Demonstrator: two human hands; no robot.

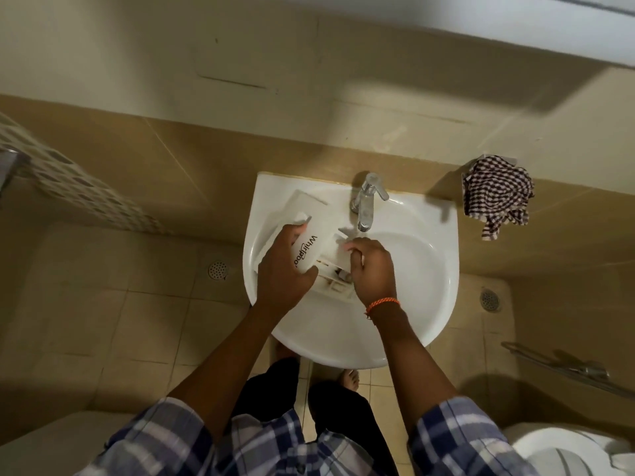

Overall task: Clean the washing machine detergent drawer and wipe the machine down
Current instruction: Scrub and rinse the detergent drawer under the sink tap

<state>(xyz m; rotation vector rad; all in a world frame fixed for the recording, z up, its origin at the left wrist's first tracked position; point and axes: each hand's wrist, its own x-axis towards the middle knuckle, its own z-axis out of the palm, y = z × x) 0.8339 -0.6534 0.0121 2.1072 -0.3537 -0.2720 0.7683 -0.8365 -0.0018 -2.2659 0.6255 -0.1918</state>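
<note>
The white detergent drawer (311,250), its front panel marked Whirlpool, lies tilted in the white wash basin (422,269) under the chrome tap (367,202). My left hand (283,269) grips the drawer's front panel from the left. My right hand (372,269) lies over the drawer's compartments, fingers curled onto the inner part; I cannot tell whether it holds a cloth or brush. Whether water is running cannot be made out. The washing machine is out of view.
A checked cloth (496,197) hangs on the tiled wall right of the basin. Floor drains (218,270) sit on both sides. A toilet (567,448) is at the lower right, with a metal rail (563,367) above it. My feet stand under the basin.
</note>
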